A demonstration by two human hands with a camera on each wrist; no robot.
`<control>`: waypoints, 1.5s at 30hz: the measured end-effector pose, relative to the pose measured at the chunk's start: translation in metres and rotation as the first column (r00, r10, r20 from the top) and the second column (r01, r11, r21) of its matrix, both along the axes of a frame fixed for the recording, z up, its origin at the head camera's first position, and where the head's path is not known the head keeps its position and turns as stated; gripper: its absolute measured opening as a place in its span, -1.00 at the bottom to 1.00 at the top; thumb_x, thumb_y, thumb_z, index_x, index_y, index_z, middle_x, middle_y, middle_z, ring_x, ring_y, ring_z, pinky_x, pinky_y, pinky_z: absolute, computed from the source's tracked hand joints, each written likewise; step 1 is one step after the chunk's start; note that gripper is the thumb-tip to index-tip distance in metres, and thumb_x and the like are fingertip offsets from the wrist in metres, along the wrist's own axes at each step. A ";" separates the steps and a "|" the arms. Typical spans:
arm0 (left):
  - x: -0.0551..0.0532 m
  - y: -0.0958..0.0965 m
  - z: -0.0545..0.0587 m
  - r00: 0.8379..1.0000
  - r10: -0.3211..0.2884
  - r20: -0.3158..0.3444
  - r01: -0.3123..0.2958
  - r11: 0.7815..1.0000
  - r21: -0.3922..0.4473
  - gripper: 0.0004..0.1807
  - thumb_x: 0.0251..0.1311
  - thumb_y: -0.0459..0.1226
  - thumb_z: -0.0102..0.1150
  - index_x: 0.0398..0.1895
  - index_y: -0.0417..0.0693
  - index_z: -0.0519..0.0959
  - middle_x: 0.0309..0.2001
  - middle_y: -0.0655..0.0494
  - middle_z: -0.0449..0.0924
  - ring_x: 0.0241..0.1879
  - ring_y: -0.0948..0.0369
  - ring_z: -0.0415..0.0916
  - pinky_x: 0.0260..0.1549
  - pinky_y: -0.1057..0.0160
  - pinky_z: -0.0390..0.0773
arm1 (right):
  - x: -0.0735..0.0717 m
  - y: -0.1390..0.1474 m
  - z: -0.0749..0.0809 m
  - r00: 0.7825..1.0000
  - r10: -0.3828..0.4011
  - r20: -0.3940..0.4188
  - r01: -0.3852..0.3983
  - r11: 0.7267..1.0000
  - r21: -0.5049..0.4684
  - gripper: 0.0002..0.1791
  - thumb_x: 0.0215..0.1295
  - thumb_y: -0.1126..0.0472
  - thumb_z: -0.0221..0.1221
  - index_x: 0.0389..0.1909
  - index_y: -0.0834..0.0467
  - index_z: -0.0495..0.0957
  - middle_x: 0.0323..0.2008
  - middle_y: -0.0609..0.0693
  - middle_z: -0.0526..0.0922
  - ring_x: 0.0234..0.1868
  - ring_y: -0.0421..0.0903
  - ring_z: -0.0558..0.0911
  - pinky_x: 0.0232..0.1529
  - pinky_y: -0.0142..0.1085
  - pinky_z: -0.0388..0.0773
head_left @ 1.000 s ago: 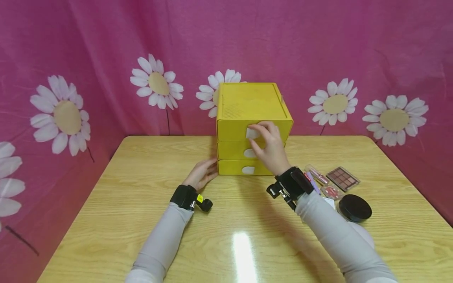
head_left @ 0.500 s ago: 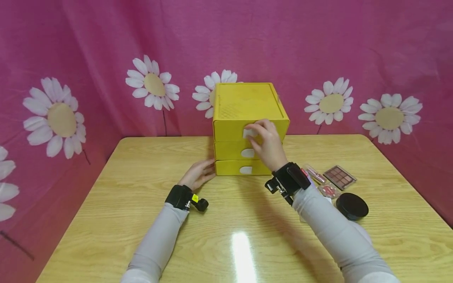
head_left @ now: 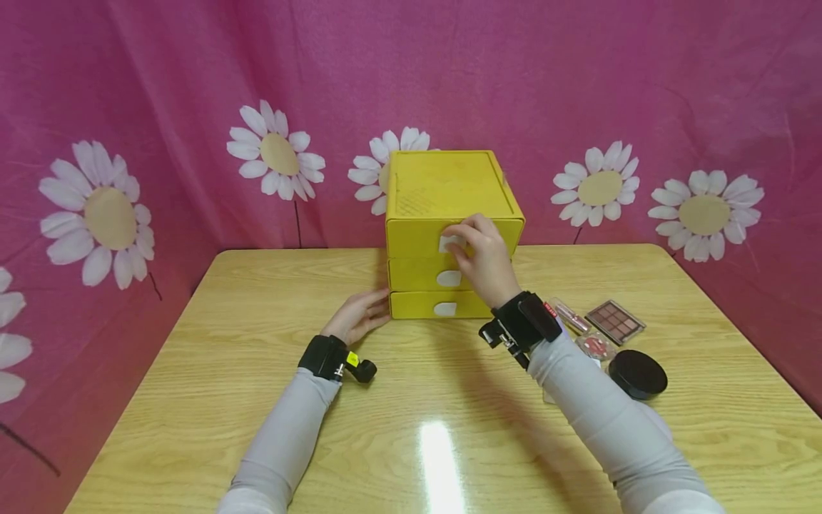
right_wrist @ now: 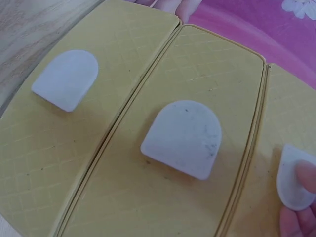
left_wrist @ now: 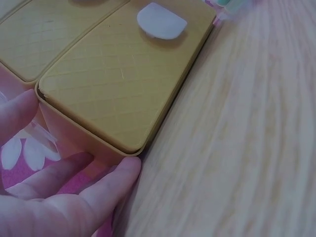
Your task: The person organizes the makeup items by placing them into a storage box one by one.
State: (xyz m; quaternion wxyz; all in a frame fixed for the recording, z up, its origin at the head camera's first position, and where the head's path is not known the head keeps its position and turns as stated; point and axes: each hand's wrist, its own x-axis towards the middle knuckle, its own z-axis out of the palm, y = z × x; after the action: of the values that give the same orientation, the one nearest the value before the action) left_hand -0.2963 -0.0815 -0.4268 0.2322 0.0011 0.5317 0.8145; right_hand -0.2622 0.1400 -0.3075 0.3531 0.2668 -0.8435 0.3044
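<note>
In the head view a yellow drawer unit (head_left: 449, 187) with stacked drawers stands at the back middle of the table. My right hand (head_left: 489, 265) pinches the white handle (right_wrist: 290, 185) of its top drawer between thumb and fingers. Below it, the middle drawer's white handle (right_wrist: 185, 138) and the bottom drawer's white handle (head_left: 444, 309) are free. All the drawers look pushed in. My left hand (head_left: 354, 318) rests its fingertips against the unit's lower left side; in the left wrist view the fingers (left_wrist: 111, 182) lie fairly straight along the bottom corner.
Right of the unit lie an eyeshadow palette (head_left: 615, 322), a clear tube with pink inside (head_left: 571, 318), a round blush compact (head_left: 596, 346) and a round black-lidded container (head_left: 637, 374). The right forearm partly covers other small items. A pink flowered curtain (head_left: 514, 86) hangs behind the wooden table (head_left: 270, 278).
The head view has shifted slightly, so everything sits a little further left. Both hands keep their places on the drawer unit, and the top drawer shows no clear movement.
</note>
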 end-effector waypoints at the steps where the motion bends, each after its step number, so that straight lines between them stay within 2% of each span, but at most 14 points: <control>1: 0.000 0.000 0.000 1.000 -0.001 -0.003 0.001 1.000 -0.002 -0.48 0.35 -0.36 -0.19 0.32 -0.41 0.05 0.38 -0.21 -0.09 0.34 -0.06 -0.06 0.27 0.03 0.15 | 0.000 0.000 0.000 1.000 -0.001 0.000 0.001 1.000 0.002 -0.85 0.05 0.49 0.24 -0.31 0.31 0.61 -0.40 0.12 0.44 -0.30 0.02 0.41 -0.29 -0.25 0.42; 11: -0.001 0.002 -0.002 1.000 0.014 0.002 -0.014 1.000 -0.003 -0.50 0.36 -0.37 -0.19 0.30 -0.42 0.09 0.34 -0.21 0.01 0.30 -0.06 0.02 0.26 0.02 0.17 | 0.009 0.002 0.005 0.999 -0.005 0.049 0.004 1.000 0.026 -0.86 0.04 0.48 0.25 -0.33 0.32 0.61 -0.42 0.11 0.44 -0.34 0.00 0.42 -0.31 -0.27 0.42; 25: -0.001 0.003 0.001 1.000 0.016 -0.023 -0.017 0.999 -0.038 -0.53 0.37 -0.34 -0.18 0.28 -0.40 0.14 0.33 -0.20 0.06 0.27 -0.04 0.09 0.24 0.02 0.21 | 0.036 0.005 0.011 0.998 0.023 0.066 -0.025 0.999 0.032 -0.86 -0.03 0.47 0.30 -0.38 0.31 0.63 -0.50 0.05 0.43 -0.40 -0.06 0.46 -0.37 -0.30 0.46; 28: -0.001 0.003 0.000 0.999 0.025 -0.019 -0.026 0.999 -0.040 -0.61 0.36 -0.34 -0.17 0.20 -0.33 0.25 0.29 -0.18 0.13 0.22 -0.01 0.17 0.23 0.03 0.23 | 0.042 0.005 0.012 0.998 0.020 0.063 -0.023 0.999 0.044 -0.86 -0.04 0.46 0.32 -0.39 0.30 0.64 -0.51 0.04 0.43 -0.42 -0.07 0.45 -0.39 -0.30 0.45; 32: -0.001 0.003 -0.001 0.999 0.037 -0.012 -0.038 0.999 -0.035 -0.81 0.34 -0.34 -0.12 -0.05 -0.18 0.41 0.22 -0.14 0.23 0.12 0.05 0.28 0.22 0.04 0.25 | 0.051 0.006 0.013 0.997 0.027 0.072 -0.031 0.998 0.059 -0.85 -0.05 0.44 0.32 -0.39 0.29 0.64 -0.52 0.03 0.41 -0.42 -0.07 0.43 -0.40 -0.30 0.44; 35: -0.001 0.002 -0.001 0.999 0.035 -0.012 -0.036 0.999 -0.032 -0.73 0.34 -0.34 -0.12 0.05 -0.23 0.38 0.26 -0.16 0.19 0.16 0.02 0.24 0.22 0.04 0.24 | 0.057 0.006 0.013 0.997 0.036 0.066 -0.041 0.997 0.069 -0.86 -0.05 0.43 0.32 -0.39 0.28 0.64 -0.52 0.02 0.40 -0.43 -0.09 0.42 -0.42 -0.32 0.43; 39: 0.001 0.002 0.000 1.000 0.025 -0.020 -0.025 0.999 -0.039 -0.54 0.36 -0.34 -0.16 0.27 -0.38 0.17 0.32 -0.20 0.08 0.24 -0.03 0.13 0.23 0.04 0.22 | 0.065 0.006 0.014 0.998 0.041 0.049 -0.045 0.996 0.080 -0.86 -0.07 0.42 0.33 -0.41 0.27 0.64 -0.53 -0.01 0.39 -0.43 -0.12 0.40 -0.43 -0.34 0.42; 45: 0.000 0.002 0.000 0.999 0.025 -0.025 -0.026 0.999 -0.045 -0.58 0.34 -0.33 -0.13 0.22 -0.33 0.24 0.29 -0.18 0.13 0.21 0.01 0.18 0.22 0.05 0.25 | 0.077 0.007 0.013 0.998 0.033 0.057 -0.038 0.996 0.080 -0.84 -0.08 0.43 0.33 -0.40 0.26 0.64 -0.53 -0.02 0.37 -0.43 -0.14 0.39 -0.45 -0.34 0.41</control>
State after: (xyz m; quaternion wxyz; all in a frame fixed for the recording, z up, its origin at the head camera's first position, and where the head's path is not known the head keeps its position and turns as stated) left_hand -0.2963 -0.0797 -0.4271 0.2151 -0.0011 0.5530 0.8049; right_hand -0.1851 0.1471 -0.2946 0.3130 0.2871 -0.8598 0.2835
